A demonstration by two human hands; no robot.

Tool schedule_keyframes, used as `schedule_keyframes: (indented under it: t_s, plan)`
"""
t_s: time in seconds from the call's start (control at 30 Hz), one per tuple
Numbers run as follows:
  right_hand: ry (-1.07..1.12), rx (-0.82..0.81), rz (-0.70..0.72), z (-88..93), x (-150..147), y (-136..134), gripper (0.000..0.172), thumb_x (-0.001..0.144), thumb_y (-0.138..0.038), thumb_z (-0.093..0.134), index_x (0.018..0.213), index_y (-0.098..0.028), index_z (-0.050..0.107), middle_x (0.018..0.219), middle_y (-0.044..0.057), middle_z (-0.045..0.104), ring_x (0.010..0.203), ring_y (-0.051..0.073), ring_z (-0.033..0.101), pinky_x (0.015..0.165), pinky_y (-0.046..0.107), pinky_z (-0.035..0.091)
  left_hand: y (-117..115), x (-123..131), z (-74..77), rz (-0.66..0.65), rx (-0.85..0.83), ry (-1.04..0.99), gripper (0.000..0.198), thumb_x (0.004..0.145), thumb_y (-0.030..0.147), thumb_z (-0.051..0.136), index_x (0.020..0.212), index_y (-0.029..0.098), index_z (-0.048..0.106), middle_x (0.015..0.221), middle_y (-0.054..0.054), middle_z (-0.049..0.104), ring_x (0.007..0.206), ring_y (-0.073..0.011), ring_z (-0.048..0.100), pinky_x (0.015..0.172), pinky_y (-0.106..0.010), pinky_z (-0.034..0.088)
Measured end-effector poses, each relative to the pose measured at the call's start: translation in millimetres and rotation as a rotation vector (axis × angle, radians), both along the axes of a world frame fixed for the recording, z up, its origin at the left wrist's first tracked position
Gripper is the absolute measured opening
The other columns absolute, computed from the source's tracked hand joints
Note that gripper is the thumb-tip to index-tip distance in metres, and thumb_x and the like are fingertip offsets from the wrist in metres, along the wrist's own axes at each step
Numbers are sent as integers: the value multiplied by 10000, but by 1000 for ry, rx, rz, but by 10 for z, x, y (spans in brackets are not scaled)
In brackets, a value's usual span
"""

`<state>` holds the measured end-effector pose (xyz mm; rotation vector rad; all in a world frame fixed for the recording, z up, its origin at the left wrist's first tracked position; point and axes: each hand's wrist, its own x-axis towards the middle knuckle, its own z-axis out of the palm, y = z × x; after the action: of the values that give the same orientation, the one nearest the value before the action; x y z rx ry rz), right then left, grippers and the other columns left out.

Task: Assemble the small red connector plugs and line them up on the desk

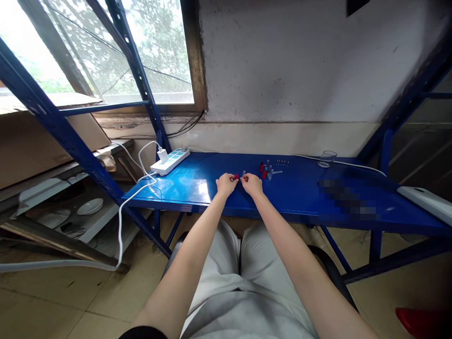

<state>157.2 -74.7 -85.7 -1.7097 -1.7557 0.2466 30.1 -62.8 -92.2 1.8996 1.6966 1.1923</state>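
Observation:
My left hand is closed in a pinch on a small red piece, just above the blue tabletop. Close beside it, fingers also pinched, my right hand has a small clear tube-like piece showing at its fingertips. A narrow gap separates the two hands. Right of my right hand lies a loose group of small clear plastic pieces, with a red piece and another red piece among them. Tiny metallic bits sit in a row behind. Their exact kinds are too small to tell.
A white power strip with a plug and cable occupies the blue table's left end. Toward the back right stands a drinking glass. A blurred dark object lies before it, and a white object is at the right end.

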Motion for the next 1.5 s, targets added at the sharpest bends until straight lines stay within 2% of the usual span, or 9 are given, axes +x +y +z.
schedule_keyframes:
  t_s: [0.27, 0.37, 0.5, 0.63, 0.87, 1.07, 1.2, 1.33, 1.5]
  plan:
    - [-110, -45, -19, 29, -19, -22, 192, 790, -294, 497, 848, -183, 643, 919, 101, 647, 911, 253, 565, 780, 390, 386, 1, 15, 13, 18, -73, 46, 80, 657, 267, 654, 683, 194, 633, 616, -21, 587, 772, -225, 574, 785, -338, 341]
    - [-90, -36, -26, 32, -31, -37, 213, 760, -311, 510, 872, -179, 635, 940, 116, 634, 930, 268, 555, 811, 420, 376, -9, 5, 19, 5, -66, 12, 167, 640, 253, 657, 801, 210, 639, 692, -17, 609, 804, -224, 575, 797, -346, 345]
    - [38, 32, -41, 44, -28, -73, 268, 756, -306, 470, 945, -170, 603, 926, 112, 620, 907, 258, 558, 792, 391, 398, -72, -7, 55, 44, 59, -82, 263, 683, 171, 580, 939, 223, 606, 878, -18, 616, 823, -180, 569, 795, -323, 371]
    - [284, 163, -78, 58, 14, -119, 288, 800, -261, 355, 962, -166, 573, 911, 110, 615, 824, 221, 566, 675, 311, 424, -134, -27, 96, 120, 229, -201, 222, 727, 103, 478, 889, 201, 593, 954, -31, 598, 784, -138, 556, 792, -290, 399]
    - [389, 150, -126, 55, 61, -142, 338, 849, -249, 242, 948, -191, 560, 913, 98, 615, 809, 206, 570, 617, 287, 413, -110, -89, 73, 208, 204, -347, 227, 723, 63, 431, 847, 185, 576, 956, -35, 583, 829, -135, 554, 815, -282, 412]
    - [346, 138, -132, 19, 73, -105, 305, 833, -246, 288, 933, -188, 571, 902, 106, 617, 788, 216, 571, 617, 304, 413, -162, -55, 115, 97, 269, -238, 285, 722, 40, 416, 866, 191, 611, 961, -46, 592, 832, -145, 555, 803, -275, 424]
    - [237, 99, -125, -20, 80, -68, 255, 774, -221, 400, 965, -185, 565, 922, 107, 613, 776, 216, 572, 620, 311, 418, -191, -3, 120, -4, 269, -95, 301, 745, 100, 488, 973, 224, 640, 994, -49, 610, 903, -182, 544, 839, -310, 412]
    - [66, 68, -74, -26, 71, -70, 200, 745, -233, 462, 890, -192, 594, 950, 112, 606, 862, 241, 565, 711, 356, 422, -173, 29, 78, -41, 245, 8, 293, 776, 193, 535, 1044, 245, 642, 1008, -62, 618, 958, -218, 529, 852, -337, 394]
    - [-58, 30, -49, -10, 50, -94, 217, 759, -320, 485, 869, -182, 611, 966, 118, 601, 958, 275, 534, 799, 422, 391, -145, 32, 40, -50, 215, 141, 229, 796, 267, 550, 989, 250, 672, 986, -70, 628, 952, -239, 534, 847, -363, 380]
